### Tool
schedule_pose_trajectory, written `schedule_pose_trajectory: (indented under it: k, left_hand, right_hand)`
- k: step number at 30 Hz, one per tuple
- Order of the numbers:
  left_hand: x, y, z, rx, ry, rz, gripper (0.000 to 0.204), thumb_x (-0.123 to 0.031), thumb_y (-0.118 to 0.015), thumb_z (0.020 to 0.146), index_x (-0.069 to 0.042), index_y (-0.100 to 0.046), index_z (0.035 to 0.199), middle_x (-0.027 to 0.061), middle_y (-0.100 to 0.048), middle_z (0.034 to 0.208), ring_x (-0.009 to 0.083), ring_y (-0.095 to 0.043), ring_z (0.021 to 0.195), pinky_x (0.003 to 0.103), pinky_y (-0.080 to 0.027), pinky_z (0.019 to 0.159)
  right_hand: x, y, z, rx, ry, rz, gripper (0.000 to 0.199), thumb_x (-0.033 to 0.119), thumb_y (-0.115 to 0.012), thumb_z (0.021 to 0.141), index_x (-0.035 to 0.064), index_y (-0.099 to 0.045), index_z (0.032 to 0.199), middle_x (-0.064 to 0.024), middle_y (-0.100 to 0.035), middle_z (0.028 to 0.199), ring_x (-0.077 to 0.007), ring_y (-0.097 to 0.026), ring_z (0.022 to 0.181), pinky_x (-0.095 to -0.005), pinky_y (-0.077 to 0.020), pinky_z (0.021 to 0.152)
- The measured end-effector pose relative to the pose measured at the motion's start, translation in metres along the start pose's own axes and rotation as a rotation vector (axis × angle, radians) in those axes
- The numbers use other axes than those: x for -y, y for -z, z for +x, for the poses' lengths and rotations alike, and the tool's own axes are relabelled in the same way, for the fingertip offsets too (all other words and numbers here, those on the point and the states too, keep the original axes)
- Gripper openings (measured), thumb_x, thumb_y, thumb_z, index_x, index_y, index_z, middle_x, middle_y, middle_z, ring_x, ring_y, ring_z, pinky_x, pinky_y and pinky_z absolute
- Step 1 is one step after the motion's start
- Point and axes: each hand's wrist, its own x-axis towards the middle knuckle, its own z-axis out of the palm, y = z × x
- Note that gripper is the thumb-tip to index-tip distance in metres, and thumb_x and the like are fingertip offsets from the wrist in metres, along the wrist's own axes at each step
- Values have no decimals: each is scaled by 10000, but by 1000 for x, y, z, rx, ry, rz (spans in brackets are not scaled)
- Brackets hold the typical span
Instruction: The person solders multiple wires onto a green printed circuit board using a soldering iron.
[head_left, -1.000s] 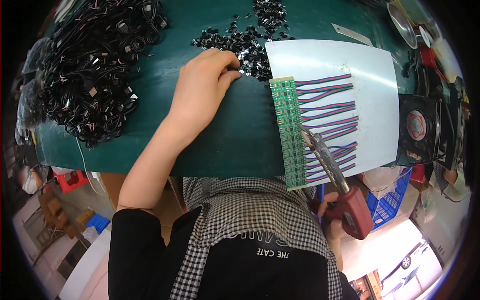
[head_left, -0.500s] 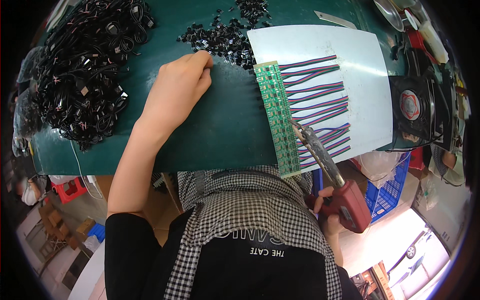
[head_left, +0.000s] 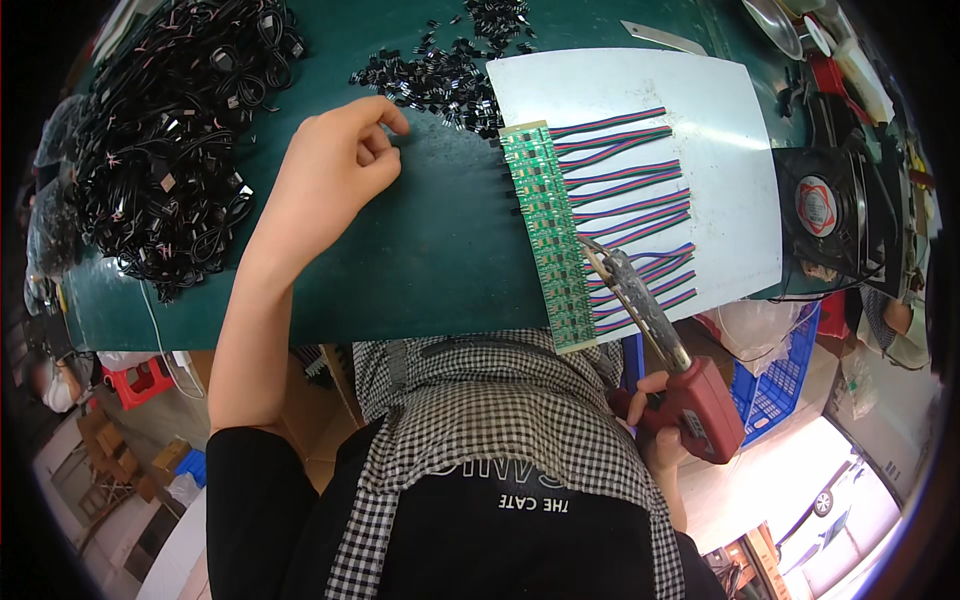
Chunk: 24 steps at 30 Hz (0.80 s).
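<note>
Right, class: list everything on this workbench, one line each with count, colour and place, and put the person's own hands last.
mat: one, dark green, covers the bench
sheet: one, white, right half of the mat
circuit strip: one, green, along the sheet's left edge
wires: many, red, blue and green, running right from the strip over the sheet
cables: a large pile, black, far left
small parts: a heap, black, top centre
fan: one, black, right edge
soldering iron: one, red handle, tip at the strip
left hand: bare, fingers curled, beside the small parts
right hand: grips the iron's handle
</note>
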Motion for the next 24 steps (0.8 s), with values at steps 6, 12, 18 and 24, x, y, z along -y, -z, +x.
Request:
schedule_pose_trajectory:
  k: [6,12,18,24]
  left_hand:
    - [13,-8,-12,-56,61,-122,132,5,-542,732,66,-543,848,74,-570,636,95,-558,606,227,-446,579]
    - [2,-6,-23,103,151,-455,104,32,-476,753,57,-503,850,129,-624,759,127,-603,673,231,-488,638]
    - [-19,-40,-44,323,231,-852,90,18,-477,837,21,-523,914,140,-644,855,167,-631,779,247,-500,706]
    - [-25,-55,-50,191,239,-974,92,50,-533,813,33,-567,897,119,-633,869,161,-627,789,251,-501,725]
  right_hand:
    - [-2,4,2,37,-15,30,738,552,-666,706,-16,-481,1140,-120,-548,1068,-138,-525,681,-253,-418,604]
    - [2,0,6,16,-13,23,755,572,-661,697,-17,-487,1135,-114,-550,1069,-137,-523,684,-250,-413,614]
    - [-2,1,6,31,5,15,764,587,-653,693,-13,-488,1136,-109,-554,1059,-136,-518,662,-252,-400,594]
    - [0,1,9,46,8,-4,775,599,-652,687,-14,-485,1132,-110,-561,1060,-136,-520,659,-251,-401,596]
